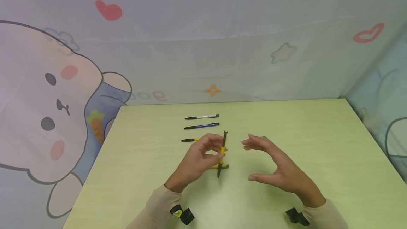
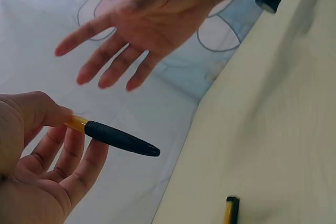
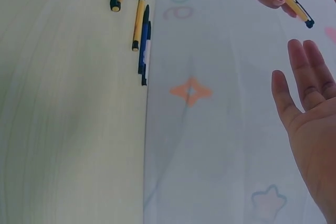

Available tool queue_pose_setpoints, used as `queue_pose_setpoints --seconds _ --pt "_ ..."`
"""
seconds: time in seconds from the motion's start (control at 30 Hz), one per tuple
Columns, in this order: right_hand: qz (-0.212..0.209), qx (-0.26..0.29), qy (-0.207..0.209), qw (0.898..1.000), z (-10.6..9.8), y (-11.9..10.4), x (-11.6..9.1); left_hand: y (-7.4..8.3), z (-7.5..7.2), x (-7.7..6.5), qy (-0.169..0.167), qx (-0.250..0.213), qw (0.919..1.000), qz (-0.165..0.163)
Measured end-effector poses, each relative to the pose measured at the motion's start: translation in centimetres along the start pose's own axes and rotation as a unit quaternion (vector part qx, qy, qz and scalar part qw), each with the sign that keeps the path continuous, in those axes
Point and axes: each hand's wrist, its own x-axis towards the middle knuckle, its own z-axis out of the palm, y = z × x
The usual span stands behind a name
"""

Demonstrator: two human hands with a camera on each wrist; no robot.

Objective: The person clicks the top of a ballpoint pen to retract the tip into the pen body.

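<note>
My left hand (image 1: 198, 158) pinches a yellow and black pen (image 1: 222, 150) between thumb and fingers, above the table. In the head view the pen stands nearly upright, its clicker end up and its black grip end down. Apart from it, to the right, my right hand (image 1: 284, 172) holds nothing, thumb and fingers spread. Its palm shows in the left wrist view, beyond the pen's dark tip section (image 2: 123, 139). One yellow pen (image 1: 226, 166) lies behind the held pen, and another yellow pen (image 1: 190, 140) is partly hidden by my left hand.
A blue pen (image 1: 201, 126) and a white pen (image 1: 202, 117) lie farther back, roughly parallel. The pale table (image 1: 318, 133) ends at a printed cloth backdrop (image 1: 190, 63). Dark camera mounts (image 1: 187, 216) sit on both wrists.
</note>
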Motion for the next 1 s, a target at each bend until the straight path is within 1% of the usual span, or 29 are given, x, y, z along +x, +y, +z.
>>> queue_pose_setpoints --seconds 0.1,0.23,0.3,0.4,0.53,0.77,1.0 --pt "0.0 -0.003 0.001 1.0 -0.3 0.2 -0.2 0.0 -1.0 0.4 -0.012 0.023 0.9996 0.011" --pt "-0.007 -0.005 0.007 1.0 -0.6 -1.1 0.1 -0.2 -2.3 0.9 -0.032 0.054 0.998 0.011" --pt "-0.011 -0.005 0.009 1.0 -0.8 -1.7 0.2 -0.4 -2.9 1.1 -0.045 0.071 0.9964 0.008" --pt "-0.014 -0.004 0.013 1.0 -1.0 -1.7 0.1 -0.7 -3.8 1.4 -0.067 0.1 0.9926 0.013" --pt "-0.013 -0.007 0.017 1.0 -1.2 -1.5 -0.4 -1.1 -4.8 2.1 -0.093 0.141 0.9853 0.025" --pt "-0.014 -0.01 0.025 1.0 -1.8 -1.5 -1.2 -1.8 -6.4 3.2 -0.135 0.206 0.9689 0.025" --pt "-0.022 -0.006 0.026 0.999 -2.1 -1.2 -1.6 -2.6 -7.8 4.0 -0.191 0.224 0.9556 0.0"
